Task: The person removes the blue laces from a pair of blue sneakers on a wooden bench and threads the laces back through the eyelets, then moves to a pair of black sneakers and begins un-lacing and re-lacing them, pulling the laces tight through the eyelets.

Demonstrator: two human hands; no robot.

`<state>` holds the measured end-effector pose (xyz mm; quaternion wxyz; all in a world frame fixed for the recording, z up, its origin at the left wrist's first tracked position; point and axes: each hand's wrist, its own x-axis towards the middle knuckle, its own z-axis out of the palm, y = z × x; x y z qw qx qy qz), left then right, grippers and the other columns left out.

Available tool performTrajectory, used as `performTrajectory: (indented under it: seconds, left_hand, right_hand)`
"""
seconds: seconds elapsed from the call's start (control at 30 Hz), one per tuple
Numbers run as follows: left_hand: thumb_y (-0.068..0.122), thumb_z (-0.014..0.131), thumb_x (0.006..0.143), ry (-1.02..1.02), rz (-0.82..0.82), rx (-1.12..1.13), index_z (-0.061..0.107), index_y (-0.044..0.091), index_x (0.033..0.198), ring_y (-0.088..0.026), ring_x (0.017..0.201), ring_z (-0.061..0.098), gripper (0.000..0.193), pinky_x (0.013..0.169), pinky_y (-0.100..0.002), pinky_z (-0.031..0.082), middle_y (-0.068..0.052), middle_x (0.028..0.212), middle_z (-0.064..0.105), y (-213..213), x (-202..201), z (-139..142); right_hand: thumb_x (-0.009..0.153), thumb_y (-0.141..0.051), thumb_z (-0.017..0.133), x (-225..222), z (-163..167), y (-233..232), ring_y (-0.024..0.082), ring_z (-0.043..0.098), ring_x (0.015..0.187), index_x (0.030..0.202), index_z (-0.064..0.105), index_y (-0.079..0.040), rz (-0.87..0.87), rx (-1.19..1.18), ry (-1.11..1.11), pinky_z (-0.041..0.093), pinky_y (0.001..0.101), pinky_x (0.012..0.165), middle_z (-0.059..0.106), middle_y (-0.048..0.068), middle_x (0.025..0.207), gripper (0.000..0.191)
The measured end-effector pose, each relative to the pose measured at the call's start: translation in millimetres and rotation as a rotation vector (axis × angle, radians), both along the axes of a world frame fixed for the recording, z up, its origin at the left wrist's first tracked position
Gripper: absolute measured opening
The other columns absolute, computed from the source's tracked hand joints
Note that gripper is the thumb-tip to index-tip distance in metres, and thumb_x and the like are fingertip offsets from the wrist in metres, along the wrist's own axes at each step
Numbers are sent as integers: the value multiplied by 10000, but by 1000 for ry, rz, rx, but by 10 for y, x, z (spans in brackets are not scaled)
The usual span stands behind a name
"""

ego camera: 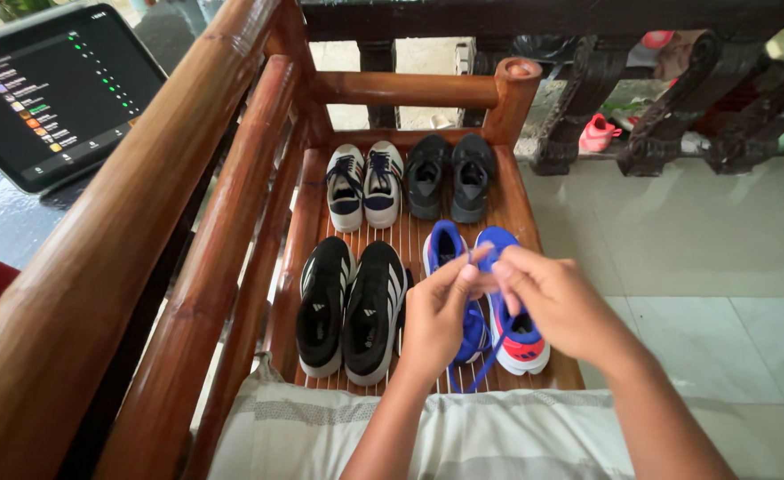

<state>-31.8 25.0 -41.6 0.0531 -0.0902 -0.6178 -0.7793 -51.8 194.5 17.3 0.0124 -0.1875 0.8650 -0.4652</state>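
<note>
- I am sitting at a slatted wooden bench (409, 240) with thick bamboo-like rails, and three pairs of shoes are lying on its slats.
- A dark tablet (50, 89) with a lit list on its screen is standing off to my left beyond the rail, well apart from the shoes.
- A pale striped cloth (321, 436) is covering the near end of the bench, just below the shoes.
- The black sneakers with white stripes (352, 307) are resting side by side at the near left; the white and navy sneakers (365, 185) and the dark grey sneakers (449, 178) are sitting behind them at the far end.
- The blue sneakers (523, 342) are lying at the near right, directly under my hands, toes pointing away from me.
- My left hand (436, 316) and right hand (556, 302) are meeting above the blue pair, fingers narrowed to a pinch, each gripping part of the blue shoelace (481, 258).
- A loose end of the lace (476, 373) is hanging down toward the cloth.
- I judge the loop could slip out if either pinch is easing, and a hard tug could be dragging the light shoe against its neighbour.
</note>
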Motion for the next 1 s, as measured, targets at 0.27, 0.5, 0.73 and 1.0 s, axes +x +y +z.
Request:
performTrajectory:
  seconds: [0.27, 0.5, 0.73, 1.0]
  left_hand:
    - [253, 491, 1103, -163, -212, 357, 599, -19, 1438, -108, 1079, 657, 445, 1006, -291, 531, -57, 1252, 681, -52, -137, -111]
    - [235, 470, 1084, -30, -77, 382, 564, 94, 1024, -87, 768, 537, 179, 727, -269, 452, 14, 1180, 743, -141, -272, -48]
    - [290, 398, 1146, 69, 87, 236, 507, 101, 1034, -35, 598, 300, 245, 534, -232, 272, 60, 715, 357, -450, -698, 632]
    - [237, 396, 1149, 263, -92, 318, 525, 84, 1056, -85, 627, 334, 220, 583, -260, 316, 33, 724, 393, -278, -873, 804]
  right_hand:
    - [1017, -250, 610, -115, 1, -190, 82, 578, 518, 884, 737, -11, 28, -37, -97, 452, 279, 490, 670, 42, 584, 302]
    - [896, -246, 702, -499, -557, 18, 115, 630, 529, 1044, 692, -21, 189, -316, -421, 472, 270, 445, 784, 64, 832, 269]
    - [975, -450, 669, -354, -1575, -179, 258, 733, 602, 942, 702, -3, 64, 748, -734, 612, 401, 569, 743, 152, 774, 449]
    - [869, -277, 691, -139, -2226, -615, 380, 671, 939, 987, 659, -28, -24, 434, -69, 545, 494, 794, 700, 133, 976, 278]
